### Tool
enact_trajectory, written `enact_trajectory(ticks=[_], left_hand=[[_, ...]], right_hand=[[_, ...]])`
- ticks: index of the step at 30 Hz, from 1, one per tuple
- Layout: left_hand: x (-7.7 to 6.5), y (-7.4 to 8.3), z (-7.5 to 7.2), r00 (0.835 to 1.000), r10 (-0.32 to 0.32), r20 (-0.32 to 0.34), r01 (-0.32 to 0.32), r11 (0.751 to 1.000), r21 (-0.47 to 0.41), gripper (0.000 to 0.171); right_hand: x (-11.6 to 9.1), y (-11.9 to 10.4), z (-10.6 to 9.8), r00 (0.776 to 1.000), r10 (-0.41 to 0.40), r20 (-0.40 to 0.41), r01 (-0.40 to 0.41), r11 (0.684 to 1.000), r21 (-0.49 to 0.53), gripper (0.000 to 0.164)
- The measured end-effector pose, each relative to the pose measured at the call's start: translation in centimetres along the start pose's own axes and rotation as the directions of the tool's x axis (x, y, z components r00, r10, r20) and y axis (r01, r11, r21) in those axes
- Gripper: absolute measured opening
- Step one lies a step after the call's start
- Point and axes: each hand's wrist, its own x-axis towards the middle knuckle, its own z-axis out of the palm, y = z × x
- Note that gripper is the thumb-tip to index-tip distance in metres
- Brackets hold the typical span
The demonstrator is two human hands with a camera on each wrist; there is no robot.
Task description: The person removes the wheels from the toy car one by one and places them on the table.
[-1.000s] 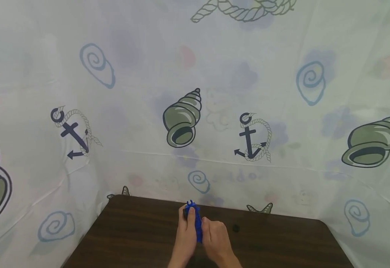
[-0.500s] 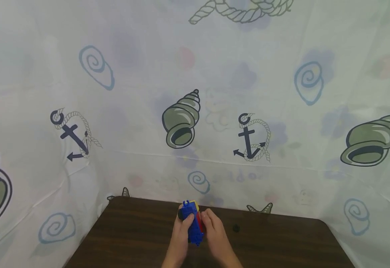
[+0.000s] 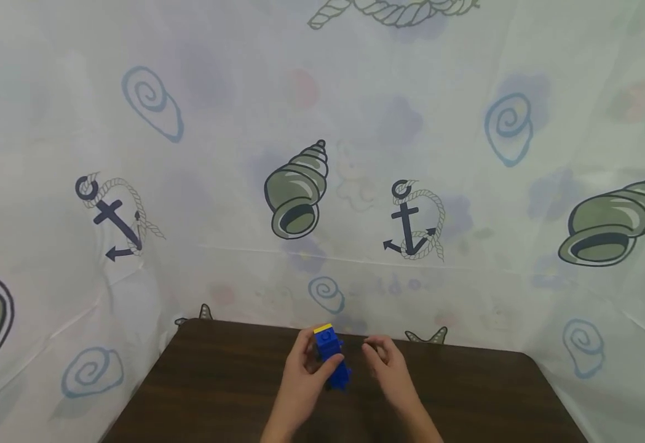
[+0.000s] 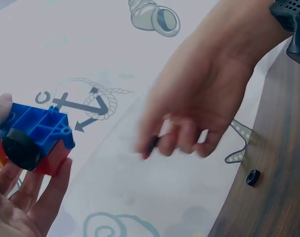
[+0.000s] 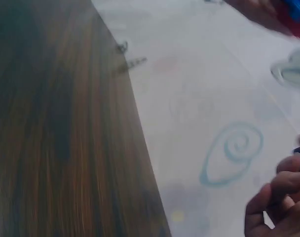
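Observation:
My left hand [image 3: 299,378] holds a blue, red and yellow plastic toy vehicle [image 3: 329,349], its thumb on the blue base. In the left wrist view a black wheel [image 4: 20,149] sits on the side of the toy, and its red body shows beneath the blue part. To the right of the toy and apart from it, my right hand [image 3: 393,372] pinches a small dark piece [image 4: 153,143] between thumb and fingertips; blur hides its exact kind. A loose black wheel [image 4: 253,177] lies on the tabletop, hidden in the head view behind the right hand.
The dark wood-grain table [image 3: 217,381] has rounded far corners. White cloth [image 3: 233,184] printed with shells, anchors and starfish hangs behind it and along both sides. A black wrist device [image 4: 293,29] is strapped to the right arm.
Both hands were together on the toy; the right has drawn away to the right with a small dark piece. The left hand has turned the toy so its yellow end faces up.

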Motion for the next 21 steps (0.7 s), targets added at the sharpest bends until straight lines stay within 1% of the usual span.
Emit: enact_trajectory(ticks=[3, 5, 9, 10, 13, 16, 19, 21], left_hand=[[0.0, 0.0, -0.1, 0.999, 0.008, -0.045, -0.008, 1.000, 0.000, 0.052], [0.0, 0.0, -0.2, 0.997, 0.019, -0.069, -0.018, 1.000, 0.010, 0.052], [-0.1, 0.0, -0.3, 0.995, 0.047, -0.092, -0.046, 0.999, 0.021, 0.053], [-0.1, 0.1, -0.3, 0.993, 0.058, -0.098, -0.056, 0.998, 0.021, 0.053], [-0.2, 0.3, -0.3, 0.991, 0.083, -0.109, -0.083, 0.997, 0.006, 0.054], [-0.3, 0.8, -0.1, 0.989, 0.095, -0.112, -0.098, 0.995, -0.023, 0.054], [-0.4, 1.2, -0.1, 0.990, 0.093, -0.106, -0.098, 0.994, -0.045, 0.056], [-0.5, 1.3, -0.2, 0.990, 0.091, -0.105, -0.097, 0.994, -0.058, 0.056]], right_hand=[[0.2, 0.9, -2.1, 0.999, 0.047, 0.017, -0.047, 0.999, -0.016, 0.027], [0.4, 1.4, -3.4, 0.993, 0.114, 0.026, -0.113, 0.993, -0.020, 0.027], [0.6, 2.5, -5.5, 0.972, 0.236, 0.022, -0.236, 0.972, -0.018, 0.039], [0.7, 2.8, -6.0, 0.968, 0.250, 0.019, -0.250, 0.968, -0.028, 0.040], [0.8, 3.6, -7.1, 0.967, 0.253, -0.015, -0.254, 0.964, -0.076, 0.039], [1.1, 4.5, -7.9, 0.970, 0.232, -0.078, -0.240, 0.964, -0.118, 0.034], [1.3, 5.3, -8.8, 0.966, 0.224, -0.133, -0.242, 0.960, -0.140, 0.032], [1.4, 5.8, -9.3, 0.966, 0.213, -0.148, -0.237, 0.955, -0.177, 0.032]])
